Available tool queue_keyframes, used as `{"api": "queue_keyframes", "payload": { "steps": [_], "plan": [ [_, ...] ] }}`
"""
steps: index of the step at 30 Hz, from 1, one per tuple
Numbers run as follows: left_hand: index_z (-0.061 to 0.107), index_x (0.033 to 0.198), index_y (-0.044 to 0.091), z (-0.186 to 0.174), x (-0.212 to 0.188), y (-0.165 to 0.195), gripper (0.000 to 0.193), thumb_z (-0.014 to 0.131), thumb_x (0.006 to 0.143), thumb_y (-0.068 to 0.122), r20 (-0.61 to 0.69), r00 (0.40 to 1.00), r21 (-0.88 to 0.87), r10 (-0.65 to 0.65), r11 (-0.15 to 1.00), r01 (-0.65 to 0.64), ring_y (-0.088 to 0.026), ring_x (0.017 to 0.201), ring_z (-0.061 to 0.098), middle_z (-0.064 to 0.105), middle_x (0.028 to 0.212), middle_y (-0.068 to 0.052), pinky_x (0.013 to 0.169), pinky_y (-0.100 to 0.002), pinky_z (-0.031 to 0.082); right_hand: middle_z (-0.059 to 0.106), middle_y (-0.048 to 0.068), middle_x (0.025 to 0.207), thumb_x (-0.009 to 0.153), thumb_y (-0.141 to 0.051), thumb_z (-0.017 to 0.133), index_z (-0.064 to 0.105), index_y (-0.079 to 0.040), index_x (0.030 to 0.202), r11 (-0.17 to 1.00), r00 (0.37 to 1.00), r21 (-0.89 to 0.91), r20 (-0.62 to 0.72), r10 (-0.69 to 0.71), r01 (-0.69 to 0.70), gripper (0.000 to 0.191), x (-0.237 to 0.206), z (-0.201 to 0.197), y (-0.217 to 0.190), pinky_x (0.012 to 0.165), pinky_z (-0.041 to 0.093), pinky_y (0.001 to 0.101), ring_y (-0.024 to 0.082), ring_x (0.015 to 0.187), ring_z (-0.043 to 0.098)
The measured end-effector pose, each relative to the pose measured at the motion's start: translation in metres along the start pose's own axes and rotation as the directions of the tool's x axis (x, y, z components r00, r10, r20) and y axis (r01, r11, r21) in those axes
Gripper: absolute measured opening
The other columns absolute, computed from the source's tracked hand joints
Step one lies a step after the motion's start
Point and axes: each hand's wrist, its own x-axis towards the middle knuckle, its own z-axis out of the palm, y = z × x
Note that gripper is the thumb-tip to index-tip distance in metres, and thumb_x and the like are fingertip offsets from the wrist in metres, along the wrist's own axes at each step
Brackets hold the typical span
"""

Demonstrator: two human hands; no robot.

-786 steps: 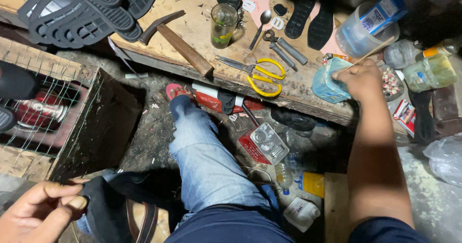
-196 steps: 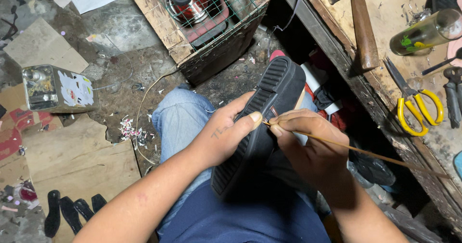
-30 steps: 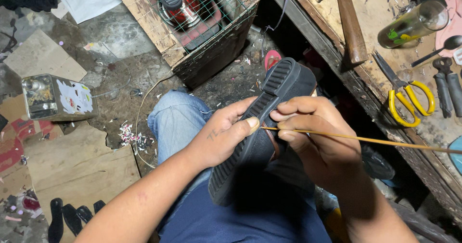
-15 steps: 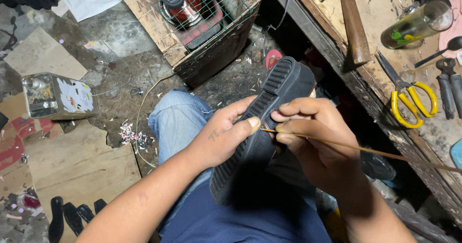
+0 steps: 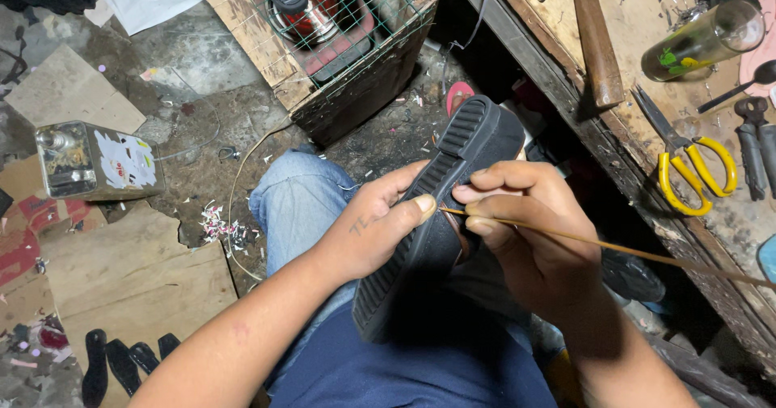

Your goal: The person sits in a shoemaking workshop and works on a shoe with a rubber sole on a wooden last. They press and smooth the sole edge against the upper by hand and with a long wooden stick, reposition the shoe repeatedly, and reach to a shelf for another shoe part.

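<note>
Gripping a black shoe [image 5: 440,214], both hands pinch (right [image 5: 525,238] pinches thread [image 5: 614,249]) above littered floor [image 5: 194,133].

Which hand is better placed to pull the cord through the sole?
Right. The right hand already pinches the tan cord at the black shoe sole; the left hand is busy bracing the sole.

tight room about the grip, shut in on three sides

the grip on the black sole [image 5: 436,230] is hemmed by the wire-topped wooden crate [image 5: 339,60] just beyond it, the workbench edge [image 5: 614,157] to its right, and the knee [image 5: 299,206] beneath. the taut thread [image 5: 614,248] bars the rightward way. bare floor [image 5: 202,149] is left open to the left, short of the tin can [image 5: 97,161].
</note>
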Motion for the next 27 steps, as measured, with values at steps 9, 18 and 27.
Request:
{"api": "queue_keyframes", "payload": {
  "steps": [9,18,27],
  "plan": [
    [0.056,0.142,-0.001,-0.005,0.003,-0.004,0.045,0.052,0.103,0.021,-0.015,1.000,0.001,0.008,1.000,-0.008,-0.012,0.117,0.059,0.067,0.126,-0.006,0.107,-0.031,0.047,0.061,0.012,0.118,0.089,-0.003,0.079,0.069,-0.007,0.106,0.990,0.995,-0.108,0.056,-0.083,0.089,0.021,-0.005,0.013,0.010,0.095,0.056,0.0313,0.023,0.106,0.068],
    [0.055,0.145,-0.003,-0.014,0.002,0.001,0.050,0.054,0.101,0.022,0.019,1.000,-0.101,-0.021,0.995,0.023,-0.015,0.114,0.061,0.067,0.124,-0.008,0.104,-0.032,0.049,0.067,0.014,0.111,0.085,-0.002,0.075,0.066,-0.006,0.107,0.972,0.993,-0.201,0.028,-0.114,0.118,0.024,-0.005,-0.019,-0.019,0.097,0.058,0.0407,0.030,0.106,0.071],
    [0.051,0.148,-0.007,-0.023,-0.002,0.002,0.056,0.049,0.098,0.019,-0.003,1.000,-0.200,-0.019,0.980,0.018,-0.016,0.122,0.060,0.065,0.135,-0.010,0.110,-0.030,0.045,0.070,0.015,0.103,0.102,0.001,0.060,0.054,0.004,0.112,0.974,0.887,0.137,-0.404,0.223,-0.182,0.012,-0.016,-0.029,0.001,0.090,0.061,0.0319,0.019,0.095,0.072]
  ]
}}
